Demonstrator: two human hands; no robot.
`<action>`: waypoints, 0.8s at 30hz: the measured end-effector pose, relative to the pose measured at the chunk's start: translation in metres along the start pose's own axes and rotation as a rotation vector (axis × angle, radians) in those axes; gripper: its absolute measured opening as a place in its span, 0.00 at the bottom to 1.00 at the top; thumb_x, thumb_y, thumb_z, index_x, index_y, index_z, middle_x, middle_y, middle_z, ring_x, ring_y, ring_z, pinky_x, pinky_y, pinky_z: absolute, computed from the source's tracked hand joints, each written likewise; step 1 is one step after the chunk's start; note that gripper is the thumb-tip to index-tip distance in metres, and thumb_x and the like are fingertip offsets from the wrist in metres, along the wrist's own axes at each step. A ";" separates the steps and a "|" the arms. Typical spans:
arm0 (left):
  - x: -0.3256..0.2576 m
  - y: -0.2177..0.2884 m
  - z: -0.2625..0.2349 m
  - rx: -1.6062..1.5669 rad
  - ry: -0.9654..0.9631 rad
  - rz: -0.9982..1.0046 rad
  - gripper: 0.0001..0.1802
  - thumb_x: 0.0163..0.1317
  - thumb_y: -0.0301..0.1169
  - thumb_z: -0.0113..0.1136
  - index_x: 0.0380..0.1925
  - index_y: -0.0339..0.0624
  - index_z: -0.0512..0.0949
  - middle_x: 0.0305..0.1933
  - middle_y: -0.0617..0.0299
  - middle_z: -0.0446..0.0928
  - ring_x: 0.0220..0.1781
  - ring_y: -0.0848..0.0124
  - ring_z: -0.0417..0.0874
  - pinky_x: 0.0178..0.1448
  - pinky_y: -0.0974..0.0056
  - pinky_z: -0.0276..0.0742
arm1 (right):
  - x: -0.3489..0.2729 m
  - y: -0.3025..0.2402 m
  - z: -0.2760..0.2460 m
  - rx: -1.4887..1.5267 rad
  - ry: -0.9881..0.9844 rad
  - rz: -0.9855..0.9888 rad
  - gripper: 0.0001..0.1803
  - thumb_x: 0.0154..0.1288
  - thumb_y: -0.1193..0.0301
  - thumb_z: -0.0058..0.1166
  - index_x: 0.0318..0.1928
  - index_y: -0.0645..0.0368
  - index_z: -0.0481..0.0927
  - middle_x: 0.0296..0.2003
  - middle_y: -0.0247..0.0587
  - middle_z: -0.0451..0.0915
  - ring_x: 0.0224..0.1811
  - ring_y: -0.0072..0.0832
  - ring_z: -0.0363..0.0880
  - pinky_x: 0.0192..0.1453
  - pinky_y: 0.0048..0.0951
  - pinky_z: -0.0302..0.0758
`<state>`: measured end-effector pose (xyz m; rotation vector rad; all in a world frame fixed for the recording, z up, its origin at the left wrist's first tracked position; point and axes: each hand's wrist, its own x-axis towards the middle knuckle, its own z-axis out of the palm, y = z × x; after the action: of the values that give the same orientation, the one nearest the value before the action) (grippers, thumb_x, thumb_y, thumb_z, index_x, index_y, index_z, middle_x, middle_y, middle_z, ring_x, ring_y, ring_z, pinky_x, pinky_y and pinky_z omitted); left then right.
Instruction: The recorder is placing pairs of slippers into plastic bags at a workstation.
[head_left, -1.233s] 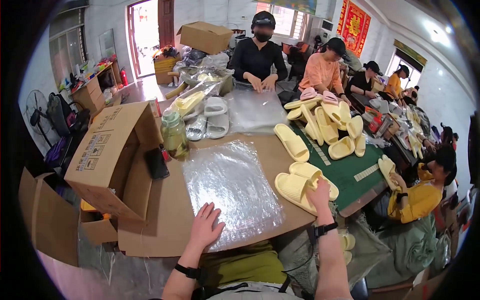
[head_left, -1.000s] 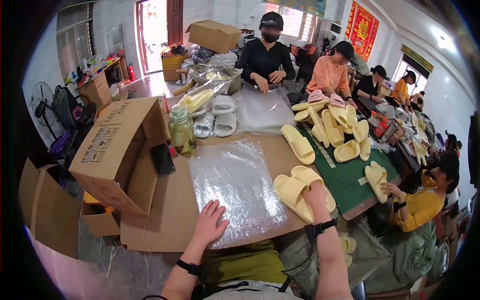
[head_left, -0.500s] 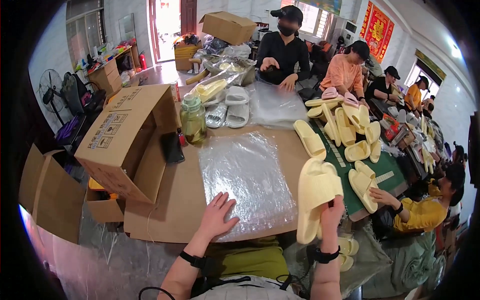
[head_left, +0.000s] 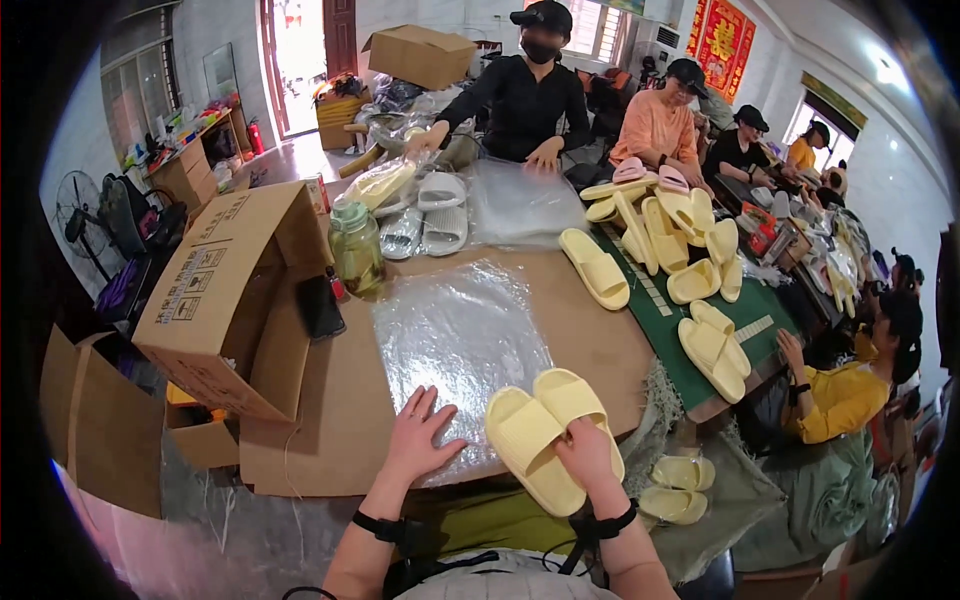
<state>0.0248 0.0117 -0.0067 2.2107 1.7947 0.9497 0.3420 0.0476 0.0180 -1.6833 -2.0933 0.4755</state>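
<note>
Held together in my right hand (head_left: 588,452) is a pair of pale yellow slippers (head_left: 528,440), soles down and side by side, over the near right part of the plastic bags. My fingers pinch them near the straps. My left hand (head_left: 422,440) lies flat with spread fingers on the near left corner of the clear plastic bags (head_left: 455,320), which rest on the cardboard-covered table (head_left: 600,345). Another yellow slipper (head_left: 594,268) lies at the table's right edge. Beyond it, on the green mat (head_left: 655,335), is a pile of yellow slippers (head_left: 668,235).
An open cardboard box (head_left: 225,300) stands at left, with a black phone (head_left: 319,307) and a glass jar (head_left: 355,245) beside it. Grey slippers (head_left: 443,228) and more plastic bags (head_left: 525,200) lie at the far side. Co-workers stand across and sit at right.
My right hand has swung left with the slippers, bringing them from upright to flatter over the bags. Across the table, the co-worker in black has reached toward a wrapped yellow slipper.
</note>
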 end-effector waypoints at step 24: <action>0.024 0.022 -0.010 0.024 -0.100 -0.094 0.09 0.65 0.37 0.63 0.40 0.48 0.86 0.56 0.64 0.83 0.57 0.59 0.82 0.57 0.55 0.81 | -0.058 0.005 -0.056 0.327 0.225 -0.097 0.19 0.58 0.74 0.64 0.51 0.60 0.85 0.47 0.51 0.84 0.52 0.49 0.82 0.55 0.39 0.77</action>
<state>0.0397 0.0248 0.0206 2.1259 1.8562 0.7883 0.3862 -0.0072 0.0578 -1.3738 -1.8134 0.5369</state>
